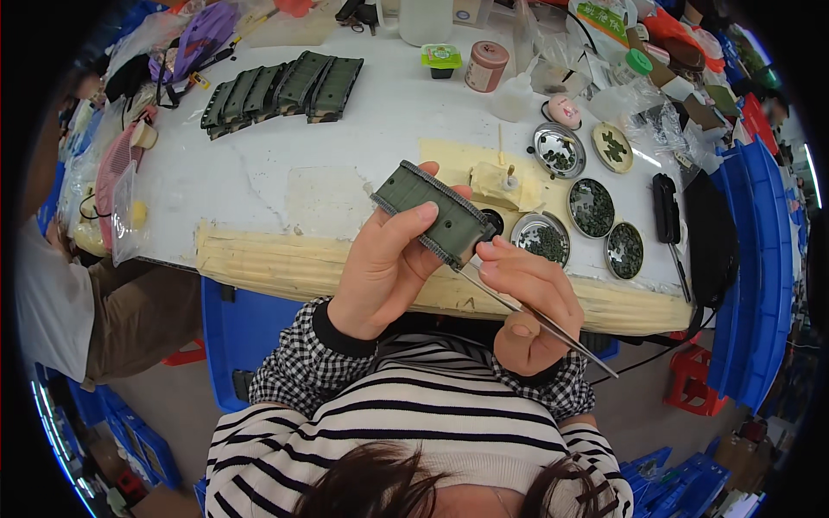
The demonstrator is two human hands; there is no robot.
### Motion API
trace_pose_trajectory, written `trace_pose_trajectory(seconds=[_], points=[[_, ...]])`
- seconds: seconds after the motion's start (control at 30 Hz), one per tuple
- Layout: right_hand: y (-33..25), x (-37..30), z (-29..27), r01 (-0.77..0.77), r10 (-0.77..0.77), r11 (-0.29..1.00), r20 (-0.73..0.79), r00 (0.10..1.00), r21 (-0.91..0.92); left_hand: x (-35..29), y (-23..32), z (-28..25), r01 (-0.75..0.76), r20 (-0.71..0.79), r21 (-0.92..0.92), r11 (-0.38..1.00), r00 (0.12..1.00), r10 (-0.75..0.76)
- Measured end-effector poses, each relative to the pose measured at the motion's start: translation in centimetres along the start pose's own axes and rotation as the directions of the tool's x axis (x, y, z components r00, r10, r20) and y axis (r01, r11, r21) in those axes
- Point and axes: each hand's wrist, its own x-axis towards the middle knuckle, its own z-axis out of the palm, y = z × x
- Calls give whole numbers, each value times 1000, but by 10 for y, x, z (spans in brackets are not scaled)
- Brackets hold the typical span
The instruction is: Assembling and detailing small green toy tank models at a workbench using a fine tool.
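Note:
My left hand [380, 259] is closed round a dark green, slightly curved rectangular piece [423, 211] with ridged long edges and small holes, raised above the table's front edge. Long metal tweezers [566, 335] slant through my right hand [531, 298], whose fingers are closed on them. The tweezers' front end reaches the lower right end of the green piece; whether a small part sits between the tips cannot be made out. Just beyond my right hand stands a round metal tin [542, 240] of small dark green bits.
More similar green pieces [281, 93] lie in a row at the back left. Several round dishes, one a dark tin [591, 207], hold green bits on the right. A yellow-taped block [505, 186], a pink jar [487, 66] and a black tool [667, 207] stand or lie around. Another person [65, 285] sits left.

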Motion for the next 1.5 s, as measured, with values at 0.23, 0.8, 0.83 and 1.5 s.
trace_pose_trajectory(seconds=[0.23, 0.8, 0.83, 1.5], points=[[3, -6, 4, -38, 92, 976, -248, 964, 215, 5, 9, -9, 0, 24, -292, 956, 1000, 7], [1, -3, 7, -25, 51, 990, -189, 981, 137, 27, 23, -16, 161, 81, -641, 751, 986, -142], [1, -4, 7, -27, 53, 990, -193, 980, 137, 28, 23, -16, 154, 69, -631, 760, 987, -142], [-17, 37, -8, 206, -170, 928, 140, 975, -310, 5, 8, 19, 59, -143, -299, 952, 984, -105]])
